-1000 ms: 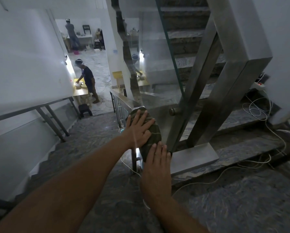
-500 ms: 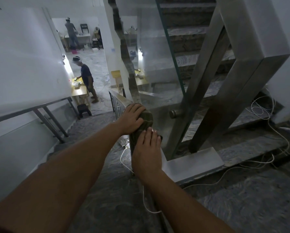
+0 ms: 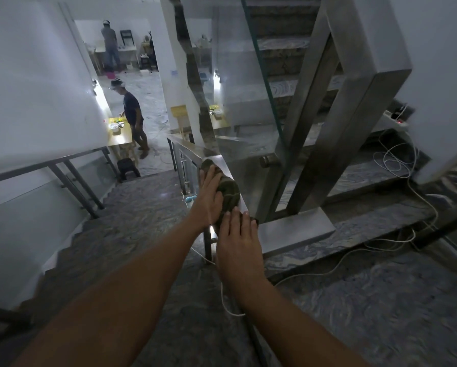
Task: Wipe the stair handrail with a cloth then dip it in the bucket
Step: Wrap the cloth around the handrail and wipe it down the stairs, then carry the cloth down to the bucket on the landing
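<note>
1. Both your palms press the green cloth point(image 3: 228, 190) flat on the handrail point(image 3: 223, 161): left hand point(image 3: 209, 197) spread, right hand point(image 3: 239, 245) fingers together.
2. Wiping step underway.
3. Next: find the bucket; none in view.

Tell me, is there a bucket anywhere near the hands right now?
No: both hands, left and right, press the dark green cloth on the flat steel handrail, and no bucket shows nearby.
</note>
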`<state>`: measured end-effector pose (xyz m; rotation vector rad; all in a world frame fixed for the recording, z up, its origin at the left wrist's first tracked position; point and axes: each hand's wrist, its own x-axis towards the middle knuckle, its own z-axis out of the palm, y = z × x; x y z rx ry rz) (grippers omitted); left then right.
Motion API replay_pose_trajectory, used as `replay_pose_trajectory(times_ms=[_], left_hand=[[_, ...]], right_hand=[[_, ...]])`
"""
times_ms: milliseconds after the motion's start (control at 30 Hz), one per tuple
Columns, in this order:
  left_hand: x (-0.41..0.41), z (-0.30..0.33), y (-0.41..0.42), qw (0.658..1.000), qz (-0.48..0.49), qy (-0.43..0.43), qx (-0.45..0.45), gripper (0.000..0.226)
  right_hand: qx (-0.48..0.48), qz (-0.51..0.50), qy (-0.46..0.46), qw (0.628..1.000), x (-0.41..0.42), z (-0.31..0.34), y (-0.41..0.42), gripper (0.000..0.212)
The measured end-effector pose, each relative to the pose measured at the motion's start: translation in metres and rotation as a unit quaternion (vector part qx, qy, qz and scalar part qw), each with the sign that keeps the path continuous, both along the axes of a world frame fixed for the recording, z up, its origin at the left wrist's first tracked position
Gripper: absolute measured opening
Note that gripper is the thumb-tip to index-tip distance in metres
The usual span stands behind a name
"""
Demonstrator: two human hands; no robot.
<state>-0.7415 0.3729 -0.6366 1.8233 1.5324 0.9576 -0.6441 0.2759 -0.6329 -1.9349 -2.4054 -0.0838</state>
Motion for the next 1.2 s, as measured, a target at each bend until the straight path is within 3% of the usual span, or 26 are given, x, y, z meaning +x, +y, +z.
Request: replay_pose_trajectory(times_ms=[133,300,433,533,667,767,867,1067,1200], left_hand=[[0.015,-0.003,-0.039,0.980,0.060,-0.158,-0.106,0.049],[0.034,-0.012,-0.089,0.920,0.146,-0.302,-0.204,0.030],[0.040,-0.018,-0.110,0.904,0.165,-0.311,-0.244,0.023],[0.043,-0.024,-0.122,0.907,0.155,-0.251,-0.301,0.022],[0.040,-0.033,-0.152,0.917,0.094,-0.157,-0.355,0.010],[0.041,-0.028,-0.174,0.926,0.049,-0.107,-0.359,0.006],[0.050,-0.015,-0.183,0.928,0.015,-0.136,-0.347,0.029],[0.070,0.012,-0.182,0.930,-0.030,-0.178,-0.319,0.009],[0.086,0.031,-0.180,0.937,-0.082,-0.221,-0.259,0.040]], right_hand=[[0.015,-0.009,-0.009,1.000,0.008,-0.001,-0.027,0.070],[0.026,0.038,-0.013,0.999,0.023,0.002,-0.054,0.069],[0.063,0.095,0.004,0.993,0.051,0.001,-0.066,0.066],[0.050,0.113,-0.013,0.992,0.070,-0.004,-0.081,0.059],[-0.034,0.068,-0.009,0.997,0.104,0.000,-0.103,0.035],[-0.121,0.003,0.055,0.991,0.131,0.023,-0.108,0.039],[-0.185,-0.031,0.100,0.977,0.149,0.057,-0.103,0.037],[-0.242,-0.084,0.214,0.943,0.161,0.132,-0.090,0.035],[-0.242,-0.081,0.245,0.935,0.168,0.167,-0.084,0.027]])
